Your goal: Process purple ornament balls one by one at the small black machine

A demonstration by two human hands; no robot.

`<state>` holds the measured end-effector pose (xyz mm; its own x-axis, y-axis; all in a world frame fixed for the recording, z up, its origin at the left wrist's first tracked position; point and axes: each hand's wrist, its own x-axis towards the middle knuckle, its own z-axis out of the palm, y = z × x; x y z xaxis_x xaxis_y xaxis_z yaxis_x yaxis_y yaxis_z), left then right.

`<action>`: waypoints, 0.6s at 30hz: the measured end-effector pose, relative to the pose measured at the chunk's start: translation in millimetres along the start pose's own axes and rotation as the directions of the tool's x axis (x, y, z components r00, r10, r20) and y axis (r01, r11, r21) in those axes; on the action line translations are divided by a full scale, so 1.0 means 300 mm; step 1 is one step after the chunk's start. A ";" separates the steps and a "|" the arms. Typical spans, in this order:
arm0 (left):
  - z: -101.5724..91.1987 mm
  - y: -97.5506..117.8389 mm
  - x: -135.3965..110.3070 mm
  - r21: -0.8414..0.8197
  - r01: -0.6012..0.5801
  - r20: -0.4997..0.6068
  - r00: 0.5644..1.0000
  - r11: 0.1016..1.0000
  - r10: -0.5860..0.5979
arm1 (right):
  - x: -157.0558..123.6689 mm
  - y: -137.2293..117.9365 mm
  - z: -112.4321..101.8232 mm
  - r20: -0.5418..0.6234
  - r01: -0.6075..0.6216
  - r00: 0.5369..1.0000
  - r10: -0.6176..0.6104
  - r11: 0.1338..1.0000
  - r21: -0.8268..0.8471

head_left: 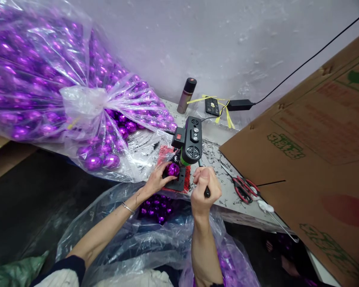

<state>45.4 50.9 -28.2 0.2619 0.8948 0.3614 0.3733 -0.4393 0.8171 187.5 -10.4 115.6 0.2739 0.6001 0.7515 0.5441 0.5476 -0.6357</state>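
Observation:
My left hand [158,178] grips a shiny purple ball ornament [173,170] between thumb and fingers, at the left of a small black bench press [194,137]. The ball sits by the press's head, above its dark base [175,185]; whether they touch I cannot tell. My right hand [206,186] is closed in a fist around the press's lever handle [207,192], whose black end shows below the fingers. A red mat [186,184] lies under the press. Below the table edge, more purple balls [157,209] rest in an open clear plastic bag [107,223].
A large tied clear bag [83,99] of purple balls fills the left. Behind the press stand a spray can [186,95] and a black power adapter [239,105]. Red-handled scissors [243,187] lie at right beside a big cardboard box [311,151]. Dark scraps litter the table [224,191].

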 end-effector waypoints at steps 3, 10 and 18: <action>0.006 -0.010 -0.009 -0.094 0.030 0.006 1.000 0.995 -0.030 | -0.002 0.003 0.001 -0.009 0.005 1.000 -0.005 1.000 0.009; 0.009 -0.043 0.006 -0.514 0.252 0.018 0.959 0.820 -0.283 | -0.009 0.010 0.003 -0.013 0.039 0.999 -0.040 0.999 -0.029; 0.029 -0.021 0.004 -0.441 0.301 0.036 0.947 0.846 -0.318 | 0.004 -0.003 0.004 -0.015 -0.003 1.000 0.002 0.999 -0.040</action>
<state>51.2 54.0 -36.8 0.1618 0.9846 0.0660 0.0022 -0.0672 0.9977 186.5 -9.3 116.9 0.2867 0.5927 0.7527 0.5746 0.5222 -0.6301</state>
